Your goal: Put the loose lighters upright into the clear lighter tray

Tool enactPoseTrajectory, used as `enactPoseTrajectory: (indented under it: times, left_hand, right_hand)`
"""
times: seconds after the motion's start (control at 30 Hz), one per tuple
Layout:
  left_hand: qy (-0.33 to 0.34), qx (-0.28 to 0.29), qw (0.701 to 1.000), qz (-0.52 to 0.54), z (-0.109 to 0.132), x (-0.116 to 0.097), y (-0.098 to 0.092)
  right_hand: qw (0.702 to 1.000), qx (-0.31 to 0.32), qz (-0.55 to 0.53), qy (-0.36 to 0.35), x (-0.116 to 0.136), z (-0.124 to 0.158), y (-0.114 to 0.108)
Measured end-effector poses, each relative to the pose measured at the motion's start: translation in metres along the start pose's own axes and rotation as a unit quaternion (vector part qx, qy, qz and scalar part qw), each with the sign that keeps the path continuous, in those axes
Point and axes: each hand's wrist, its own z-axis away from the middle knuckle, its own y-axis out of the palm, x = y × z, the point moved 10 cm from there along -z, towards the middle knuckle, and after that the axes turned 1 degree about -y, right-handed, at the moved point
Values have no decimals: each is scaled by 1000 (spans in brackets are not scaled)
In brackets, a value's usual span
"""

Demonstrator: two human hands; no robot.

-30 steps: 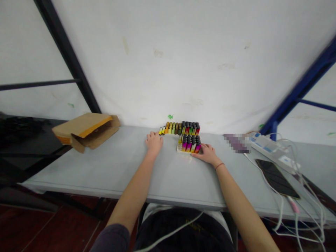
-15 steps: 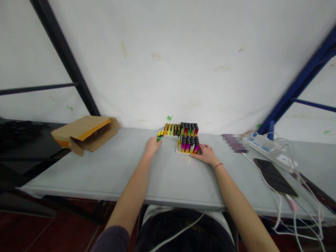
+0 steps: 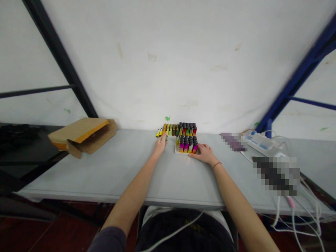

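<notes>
My left hand [image 3: 160, 142] is closed round a small green lighter [image 3: 166, 138], mostly hidden by the fingers. It is left of a white tray [image 3: 177, 152] that holds upright lighters with black tops and purple, pink and yellow bodies [image 3: 188, 145]. Bare white slots show at the tray's left end. My right hand [image 3: 206, 153] grips the tray's right side, thumb along the front edge and fingers behind. Against the wall stand rows of yellow-green lighters [image 3: 171, 129] and, beside them, black-topped lighters [image 3: 188, 128]. A few yellow lighters [image 3: 159, 132] lie at the row's left end.
An open cardboard box [image 3: 84, 134] lies at the table's left. To the right are a purple item [image 3: 232, 141], a white power strip [image 3: 265, 143], a blurred-out dark object [image 3: 275, 175] and loose white cables [image 3: 294, 224]. The wall borders the table [image 3: 126, 168] behind.
My left hand has moved right from the lying yellow lighters towards the tray, carrying the green lighter. My right hand stays at the tray. The view has shifted slightly.
</notes>
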Motion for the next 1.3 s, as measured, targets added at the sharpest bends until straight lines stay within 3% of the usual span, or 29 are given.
enactPoseTrajectory:
  times: [0.2, 0.4, 0.73, 0.97, 1.3]
  left_hand:
    - [-79, -2, 992, 101, 1, 7, 6]
    - [-96, 28, 974, 205, 6, 3, 15]
    - [-159, -16, 953, 258, 16, 10, 10]
    - [-158, -74, 945, 276, 20, 11, 4]
    - [-148, -55, 940, 303, 17, 6, -4]
  right_hand:
    - [1000, 4, 7, 1, 0, 0, 0]
    - [1000, -1, 3, 1, 0, 1, -1]
    - [1000, -1, -2, 2, 2, 1, -2]
    - [1000, -2, 2, 1, 2, 1, -2]
    - [1000, -1, 8, -6, 3, 1, -3]
